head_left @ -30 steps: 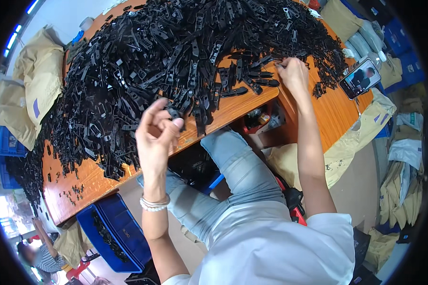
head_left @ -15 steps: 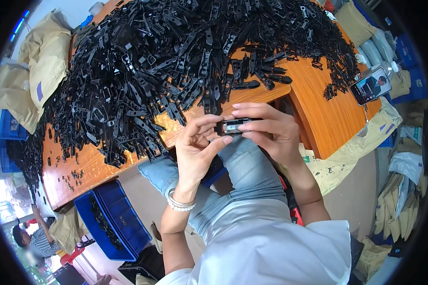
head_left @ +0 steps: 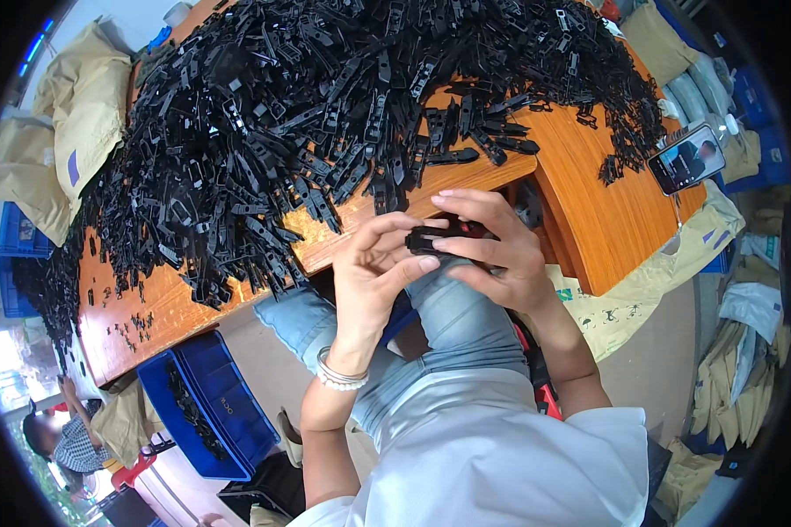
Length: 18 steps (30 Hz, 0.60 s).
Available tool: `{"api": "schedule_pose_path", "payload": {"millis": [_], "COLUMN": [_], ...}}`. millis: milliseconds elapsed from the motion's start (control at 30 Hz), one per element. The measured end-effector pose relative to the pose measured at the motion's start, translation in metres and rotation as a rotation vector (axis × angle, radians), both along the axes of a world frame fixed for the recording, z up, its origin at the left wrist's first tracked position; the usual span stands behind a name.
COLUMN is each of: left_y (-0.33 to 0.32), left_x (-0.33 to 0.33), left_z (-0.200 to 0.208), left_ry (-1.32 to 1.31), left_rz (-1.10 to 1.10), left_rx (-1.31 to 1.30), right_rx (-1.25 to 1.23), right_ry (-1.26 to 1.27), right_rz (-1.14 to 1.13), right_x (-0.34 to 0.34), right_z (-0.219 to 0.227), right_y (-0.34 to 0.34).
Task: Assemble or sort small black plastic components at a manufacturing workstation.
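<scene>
A small black plastic part [head_left: 424,239] is held between my two hands, just off the near edge of the wooden table [head_left: 606,211]. My left hand [head_left: 367,268] pinches its left end with thumb and fingers. From the other side my right hand [head_left: 510,255] grips it, fingers lying across the top and hiding much of its right end. A dark reddish patch shows between those fingers; what it is I cannot make out. Beyond my hands spreads a large heap of similar black plastic parts [head_left: 264,123], some close to the table edge.
A phone [head_left: 687,160] stands on a holder at the right. Blue crate [head_left: 246,413] with black parts sits low at left. Tan sacks [head_left: 88,123] are stacked at far left, others at right. Another person [head_left: 75,448] is at the lower left.
The black part has been turned in my fingers: its pale window faced up before, and a dark side shows now. My right fingers have shifted over it.
</scene>
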<state>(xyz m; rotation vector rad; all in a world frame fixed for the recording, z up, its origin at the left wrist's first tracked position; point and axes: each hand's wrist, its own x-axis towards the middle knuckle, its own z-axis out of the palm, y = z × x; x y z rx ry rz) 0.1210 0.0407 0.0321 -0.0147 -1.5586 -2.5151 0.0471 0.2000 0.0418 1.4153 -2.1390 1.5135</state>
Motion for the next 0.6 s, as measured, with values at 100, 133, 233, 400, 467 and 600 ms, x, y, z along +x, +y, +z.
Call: {"api": "schedule_pose_path", "payload": {"millis": [100, 133, 233, 400, 467, 600], "left_y": [0.007, 0.009, 0.016, 0.028, 0.028, 0.024], "left_x": [-0.015, -0.028, -0.065, -0.104, -0.108, -0.100], "left_z": [-0.011, -0.013, -0.027, -0.041, -0.042, -0.039], "left_ry": [-0.097, -0.111, 0.060, 0.306, 0.277, 0.359], "left_rz": [-0.038, -0.017, 0.186, 0.393, 0.373, 0.493], "left_rx": [0.089, -0.104, -0.801, -1.660, -1.665, -1.263], "right_rx": [-0.129, -0.223, -0.480, -0.450, -0.459, -0.530], "right_ry": [-0.079, -0.116, -0.516, -0.558, -0.562, -0.760], "right_rz": [-0.116, -0.215, -0.397, -0.597, -0.629, -0.567], "right_x": [0.003, 0.004, 0.012, 0.006, 0.003, -0.003], "right_z": [-0.014, -0.019, -0.024, -0.038, -0.040, -0.042], "right_y": [0.008, 0.012, 0.019, 0.027, 0.028, 0.037]}}
